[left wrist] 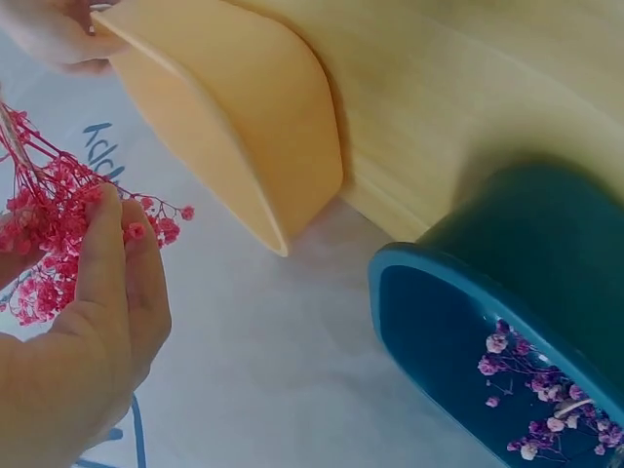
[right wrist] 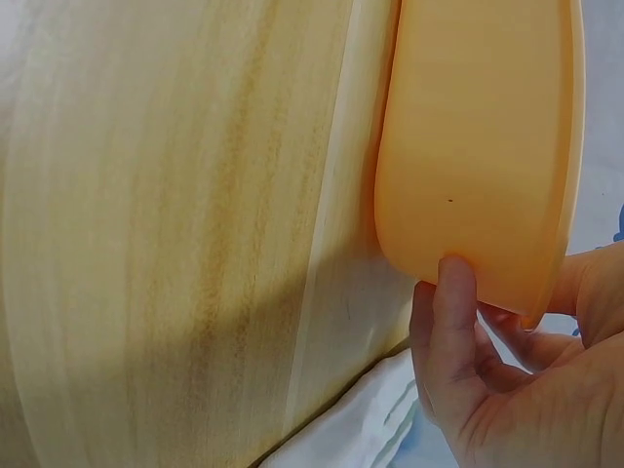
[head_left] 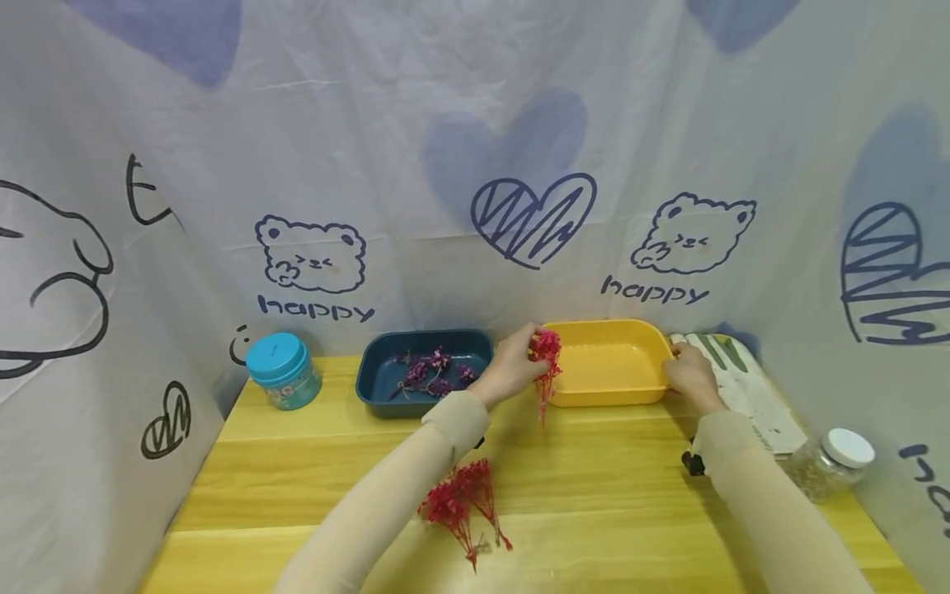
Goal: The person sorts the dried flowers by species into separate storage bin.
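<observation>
My left hand [head_left: 512, 367] pinches a small bunch of pink-red dried flowers [head_left: 547, 353] by the left end of a yellow plastic tray [head_left: 604, 363], stems hanging down. In the left wrist view, the flower heads [left wrist: 58, 210] lie against the fingers. At the tray's right end, my right hand [head_left: 692, 378] holds its edge; in the right wrist view the fingers [right wrist: 455, 302] press the outside of the tray's corner. More red dried flowers [head_left: 462, 495] lie on the table, partly behind the left forearm. Inside the tray I see only bare yellow bottom.
Left of the yellow tray stands a dark blue tray [head_left: 389, 407] with purple dried flowers [head_left: 430, 371]. A blue-lidded tub [head_left: 284, 371] sits at the far left. On the right are a white item with green marks [head_left: 750, 400] and a white-lidded clear jar [head_left: 830, 464]. Printed cloth walls enclose the table.
</observation>
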Tool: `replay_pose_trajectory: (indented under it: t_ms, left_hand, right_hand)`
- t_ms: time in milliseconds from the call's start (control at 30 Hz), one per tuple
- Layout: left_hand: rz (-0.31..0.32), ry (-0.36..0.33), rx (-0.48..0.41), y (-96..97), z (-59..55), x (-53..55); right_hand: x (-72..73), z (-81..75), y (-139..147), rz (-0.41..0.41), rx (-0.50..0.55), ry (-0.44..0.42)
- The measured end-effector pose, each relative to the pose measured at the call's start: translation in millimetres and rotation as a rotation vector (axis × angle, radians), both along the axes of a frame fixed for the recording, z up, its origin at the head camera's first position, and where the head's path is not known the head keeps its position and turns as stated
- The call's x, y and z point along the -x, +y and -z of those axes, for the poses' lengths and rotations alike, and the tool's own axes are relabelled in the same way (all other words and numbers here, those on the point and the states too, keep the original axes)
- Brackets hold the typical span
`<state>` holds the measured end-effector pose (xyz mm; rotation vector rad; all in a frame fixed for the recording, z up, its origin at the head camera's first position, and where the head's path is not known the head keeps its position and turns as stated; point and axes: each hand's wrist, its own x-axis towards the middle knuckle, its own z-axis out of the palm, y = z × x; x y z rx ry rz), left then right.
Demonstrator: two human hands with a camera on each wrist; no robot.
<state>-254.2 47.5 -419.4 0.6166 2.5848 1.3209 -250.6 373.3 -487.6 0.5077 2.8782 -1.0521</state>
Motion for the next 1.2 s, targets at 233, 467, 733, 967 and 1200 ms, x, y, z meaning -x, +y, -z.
replay_pose_trajectory:
  t_ms: [233,467,733,967,1200]
  left_hand:
    - [-0.043,-0.006,0.03,14.7,2.0,12.9]
    - [-0.1,-0.012,0.046,29.4,11.6,26.8]
    - [-0.168,-0.035,0.048,45.0,22.4,34.8]
    - [-0.211,-0.07,0.049,49.2,29.0,41.5]
    - [-0.232,-0.053,-0.006,46.2,35.6,44.7]
  right_hand:
    - [-0.2,2.1,2,-0.008,-0.012,-0.004]
    - [-0.6,5.5,2,0.001,-0.007,0.008]
    - [-3.4,3.3,-1,0.007,0.009,0.004]
    - [-3.9,7.4,0,0.003,0.021,0.036]
    - [-3.1,9.5,-1,0.006,0.027,0.047]
